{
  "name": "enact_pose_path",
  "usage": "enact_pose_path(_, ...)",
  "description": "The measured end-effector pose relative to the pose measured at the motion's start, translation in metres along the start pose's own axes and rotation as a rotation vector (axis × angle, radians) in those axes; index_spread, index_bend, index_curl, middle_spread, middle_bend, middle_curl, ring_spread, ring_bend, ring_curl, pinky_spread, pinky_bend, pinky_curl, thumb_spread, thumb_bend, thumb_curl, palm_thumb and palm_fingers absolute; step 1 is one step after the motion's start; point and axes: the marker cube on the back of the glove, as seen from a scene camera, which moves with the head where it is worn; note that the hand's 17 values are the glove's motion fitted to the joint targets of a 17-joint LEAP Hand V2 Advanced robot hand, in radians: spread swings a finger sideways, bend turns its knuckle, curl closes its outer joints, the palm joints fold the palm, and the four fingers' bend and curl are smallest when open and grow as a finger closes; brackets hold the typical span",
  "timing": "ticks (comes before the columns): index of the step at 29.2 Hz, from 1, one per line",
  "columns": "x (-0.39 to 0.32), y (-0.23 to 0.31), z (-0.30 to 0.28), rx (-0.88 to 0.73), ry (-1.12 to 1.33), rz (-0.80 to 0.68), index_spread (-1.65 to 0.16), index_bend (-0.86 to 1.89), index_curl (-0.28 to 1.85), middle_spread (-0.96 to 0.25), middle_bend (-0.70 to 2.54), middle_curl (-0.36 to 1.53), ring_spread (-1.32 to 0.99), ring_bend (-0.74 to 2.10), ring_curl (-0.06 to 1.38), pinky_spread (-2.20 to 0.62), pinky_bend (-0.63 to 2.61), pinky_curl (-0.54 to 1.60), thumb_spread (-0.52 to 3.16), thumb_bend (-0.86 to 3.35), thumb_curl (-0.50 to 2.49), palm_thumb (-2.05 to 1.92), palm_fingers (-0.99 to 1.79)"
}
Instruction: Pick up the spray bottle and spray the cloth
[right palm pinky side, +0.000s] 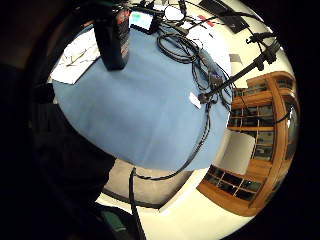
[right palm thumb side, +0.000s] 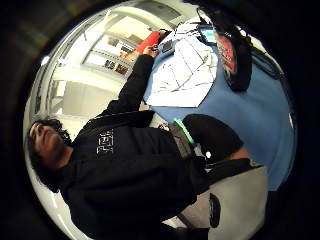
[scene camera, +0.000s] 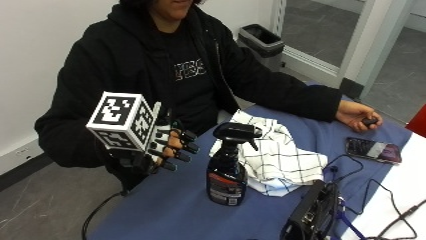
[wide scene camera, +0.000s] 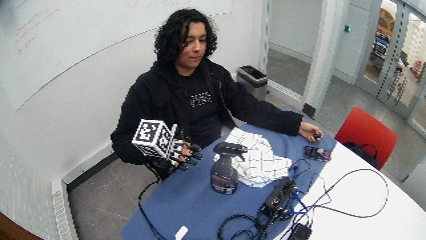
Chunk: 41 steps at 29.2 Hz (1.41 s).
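The bottle (scene camera: 227, 167) stands upright on the blue table cover (scene camera: 173, 210), touching nothing but it. The cloth (scene camera: 279, 157) lies crumpled just beside the bottle. The right hand (scene camera: 170, 147) hovers near the bottle, fingers loosely curled, holding nothing.

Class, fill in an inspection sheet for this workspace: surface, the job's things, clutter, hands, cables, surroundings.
Surface: table under a blue cover.
Job's things: spray bottle upright, untouched; checked cloth crumpled just behind it.
Clutter: phone by the bare hand; black device at the table's near edge.
Hands: gloved right hand raised beside the bottle, fingers loosely curled, holding nothing; bare hand holds a small dark thing.
Cables: black cables looped over the table's white part.
Surroundings: bin by the wall; red chair.
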Motion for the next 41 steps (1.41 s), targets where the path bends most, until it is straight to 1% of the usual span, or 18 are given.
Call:
enact_pose_path(6, 0.013, -0.022, -0.002, 0.002, -0.016, 0.027, -0.32, 0.14, 0.20, -0.04, 0.19, 0.24, -0.02, 0.41, 0.23, 0.21, 0.38, 0.27, 1.10, 0.12, 0.21, 0.52, 0.28)
enact_pose_path(10, 0.016, -0.058, 0.002, 0.047, -0.066, 0.062, -0.32, 0.13, 0.21, -0.04, 0.20, 0.26, -0.02, 0.42, 0.24, 0.21, 0.38, 0.28, 1.12, 0.11, 0.23, 0.54, 0.29)
enact_pose_path(15, 0.035, -0.061, -0.014, 0.011, -0.139, 0.022, -0.32, 0.12, 0.21, -0.03, 0.21, 0.27, -0.02, 0.44, 0.26, 0.21, 0.39, 0.29, 1.14, 0.09, 0.24, 0.57, 0.31)
enact_pose_path(19, 0.041, -0.082, -0.019, 0.031, -0.236, 0.002, -0.30, 0.11, 0.20, -0.02, 0.22, 0.29, -0.02, 0.45, 0.27, 0.22, 0.39, 0.30, 1.15, 0.08, 0.25, 0.59, 0.32)
enact_pose_path(24, 0.045, -0.111, -0.021, 0.071, -0.425, -0.020, -0.29, 0.10, 0.20, -0.02, 0.24, 0.30, -0.02, 0.47, 0.28, 0.22, 0.41, 0.31, 1.15, 0.07, 0.26, 0.62, 0.35)
enact_pose_path(31, 0.042, -0.139, -0.013, 0.118, -0.687, -0.042, -0.28, 0.13, 0.21, -0.01, 0.27, 0.33, -0.03, 0.54, 0.31, 0.21, 0.38, 0.31, 1.17, 0.10, 0.31, 0.74, 0.54)
enact_pose_path(35, 0.038, -0.149, -0.009, 0.157, -0.812, -0.045, -0.26, 0.12, 0.21, -0.02, 0.40, 0.37, -0.05, 0.54, 0.31, 0.19, 0.32, 0.30, 1.18, 0.11, 0.33, 0.79, 0.71)
enact_pose_path(40, 0.029, -0.160, -0.009, 0.221, -0.980, -0.025, -0.24, 0.15, 0.24, -0.03, 0.43, 0.40, -0.07, 0.54, 0.33, 0.15, 0.27, 0.30, 1.18, 0.10, 0.35, 0.83, 0.86)
enact_pose_path(41, 0.027, -0.163, -0.009, 0.232, -1.024, -0.013, -0.24, 0.19, 0.26, -0.04, 0.45, 0.41, -0.08, 0.56, 0.34, 0.12, 0.25, 0.29, 1.17, 0.11, 0.36, 0.85, 0.96)
